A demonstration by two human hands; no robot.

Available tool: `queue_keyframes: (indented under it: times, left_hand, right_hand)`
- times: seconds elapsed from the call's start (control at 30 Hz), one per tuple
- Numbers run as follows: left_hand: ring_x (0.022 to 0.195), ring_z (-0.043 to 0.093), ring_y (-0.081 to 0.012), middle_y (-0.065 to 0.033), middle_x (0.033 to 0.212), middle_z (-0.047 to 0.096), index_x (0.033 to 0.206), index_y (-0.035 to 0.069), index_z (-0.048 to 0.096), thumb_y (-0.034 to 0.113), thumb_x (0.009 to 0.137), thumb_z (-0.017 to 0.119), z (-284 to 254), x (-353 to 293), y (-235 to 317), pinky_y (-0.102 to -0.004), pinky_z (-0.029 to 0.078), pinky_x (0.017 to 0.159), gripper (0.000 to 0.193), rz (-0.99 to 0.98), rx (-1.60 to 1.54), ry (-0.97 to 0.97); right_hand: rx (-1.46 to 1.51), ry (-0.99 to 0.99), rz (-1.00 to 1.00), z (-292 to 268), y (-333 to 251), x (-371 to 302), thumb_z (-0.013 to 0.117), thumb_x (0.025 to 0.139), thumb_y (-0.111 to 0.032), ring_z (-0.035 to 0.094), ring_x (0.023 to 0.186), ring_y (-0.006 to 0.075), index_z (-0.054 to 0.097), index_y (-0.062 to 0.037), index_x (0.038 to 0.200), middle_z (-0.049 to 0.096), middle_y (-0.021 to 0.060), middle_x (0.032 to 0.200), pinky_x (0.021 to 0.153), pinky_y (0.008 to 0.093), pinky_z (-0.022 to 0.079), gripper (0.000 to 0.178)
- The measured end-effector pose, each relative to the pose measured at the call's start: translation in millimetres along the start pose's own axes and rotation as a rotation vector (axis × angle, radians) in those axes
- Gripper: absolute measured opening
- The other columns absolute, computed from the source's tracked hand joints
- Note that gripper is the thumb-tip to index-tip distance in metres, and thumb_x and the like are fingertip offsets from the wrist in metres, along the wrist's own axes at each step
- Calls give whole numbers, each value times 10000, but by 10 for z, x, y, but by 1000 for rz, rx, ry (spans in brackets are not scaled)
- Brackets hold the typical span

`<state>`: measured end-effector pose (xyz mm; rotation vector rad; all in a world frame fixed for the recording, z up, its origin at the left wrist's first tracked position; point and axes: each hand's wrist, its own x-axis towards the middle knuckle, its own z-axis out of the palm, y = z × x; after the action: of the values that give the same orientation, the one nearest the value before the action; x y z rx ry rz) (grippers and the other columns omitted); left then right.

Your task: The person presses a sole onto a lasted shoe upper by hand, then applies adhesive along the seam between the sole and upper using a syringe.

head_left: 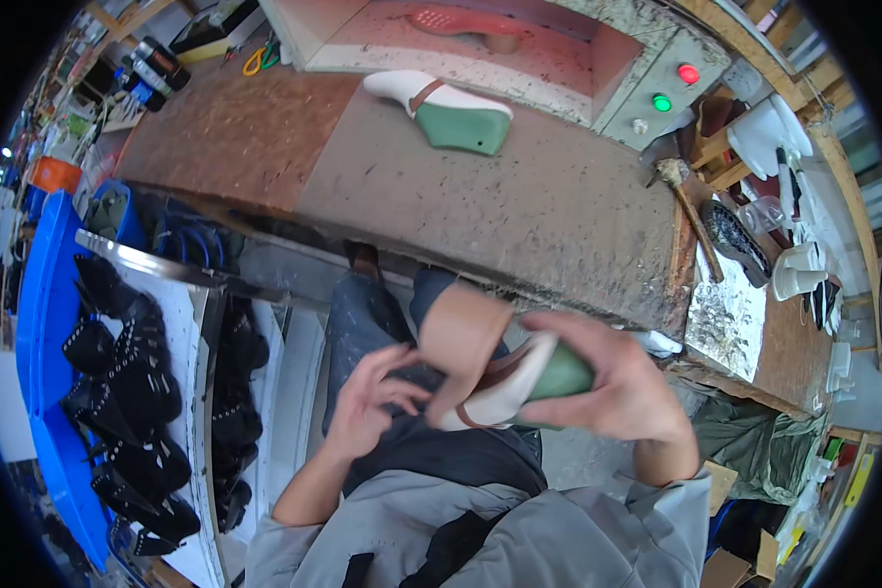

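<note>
My right hand [627, 382] grips a green shoe last [563, 377] with a white and brown upper [510, 390] on it, held in front of my body. A tan, smooth piece [465, 328] stands up against the upper's open side; motion smears it, so I cannot tell its kind. Close to the toe, my left hand [372, 400] has its fingers apart and slightly bent, with nothing visible in them. A second green last [464, 129] with a white upper and brown strap lies on its side on the bench [392, 181].
At the back stands a metal box [598, 69] with a red sole [465, 22] inside and lit buttons. A hammer [694, 211], a brush [737, 240] and white cups [797, 269] lie right. On the left are a blue crate [54, 392] and a rack of black studded shoes [132, 392].
</note>
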<state>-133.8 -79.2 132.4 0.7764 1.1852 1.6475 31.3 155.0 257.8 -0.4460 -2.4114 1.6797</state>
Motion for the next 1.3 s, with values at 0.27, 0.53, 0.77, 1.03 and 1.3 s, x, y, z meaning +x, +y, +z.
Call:
queue_keyframes:
  times: [0.27, 0.53, 0.77, 1.03, 1.3]
  left_hand:
    - [951, 563, -180, -110, 1096, 511, 1203, 25, 395, 613, 912, 354, 339, 233, -214, -273, 494, 726, 657, -265, -462, 243]
    - [1006, 557, -256, -172, 1085, 513, 1154, 11, 428, 530, 924, 381, 432, 254, -146, -368, 451, 900, 570, -328, -422, 323]
    - [1031, 541, -238, -168, 1113, 497, 1186, 3, 393, 509, 903, 459, 491, 281, -101, -352, 447, 899, 583, -396, -437, 313]
    - [1023, 544, -266, -185, 1105, 489, 1169, 16, 395, 551, 873, 484, 555, 359, -8, -373, 453, 901, 617, -469, -411, 296]
    - [1027, 545, -268, -185, 1108, 489, 1163, 11, 393, 539, 882, 479, 595, 377, 28, -380, 459, 892, 604, -482, -453, 313]
  right_hand:
    - [-273, -236, -26, 471, 201, 59, 776, 697, -192, 599, 977, 386, 497, 45, 1178, 546, 226, 1151, 826, 399, 519, 604]
    - [-28, 91, -96, 622, 542, -43, 862, 586, -209, 648, 909, 274, 617, 28, 1075, 586, 153, 1059, 761, 333, 551, 597]
    - [15, 106, -126, 577, 653, -35, 852, 567, -203, 654, 863, 265, 628, 12, 1062, 603, 135, 1020, 734, 326, 556, 584]
    - [31, 75, -152, 523, 680, 19, 837, 577, -196, 652, 843, 267, 610, 26, 1081, 604, 139, 1017, 721, 332, 557, 595]
    - [40, 46, -155, 471, 645, 48, 830, 579, -195, 651, 854, 286, 604, 42, 1077, 599, 150, 1013, 736, 341, 557, 596]
